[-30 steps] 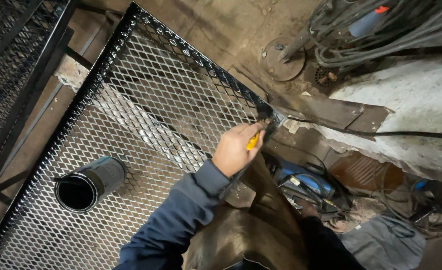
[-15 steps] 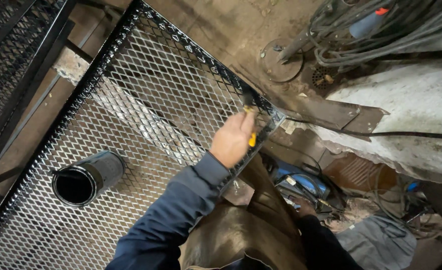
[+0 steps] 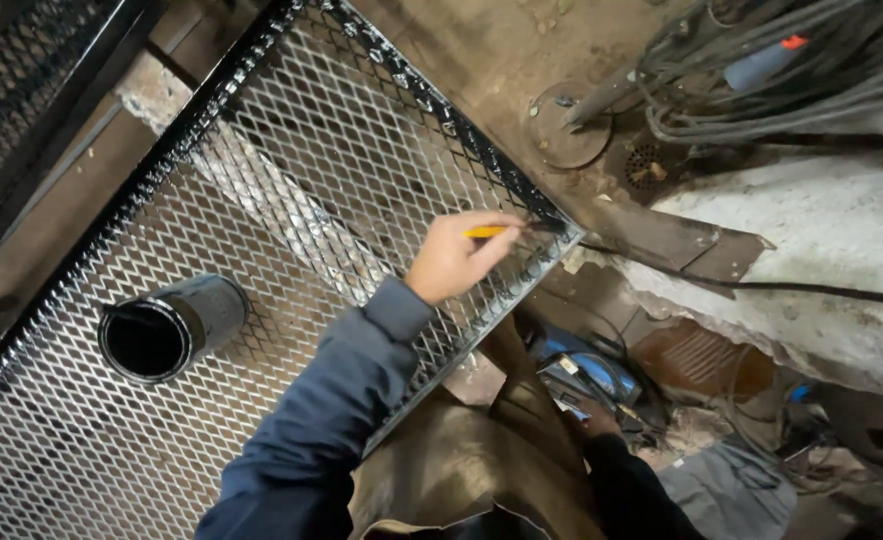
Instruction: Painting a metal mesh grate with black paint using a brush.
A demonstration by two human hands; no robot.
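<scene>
The left hand [image 3: 449,258] grips a yellow-handled brush [image 3: 510,230], bristles at the mesh panel [image 3: 292,190] corner. The right hand [image 3: 595,420], low beside blue equipment [image 3: 602,372], is mostly hidden; its grip is unclear.

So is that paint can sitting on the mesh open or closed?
Open: the paint can has no lid, and its dark inside shows through the round mouth.

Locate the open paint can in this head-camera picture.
The paint can sits on the mesh panel at lower left, left of the blue sleeve, far from the brush.
</scene>
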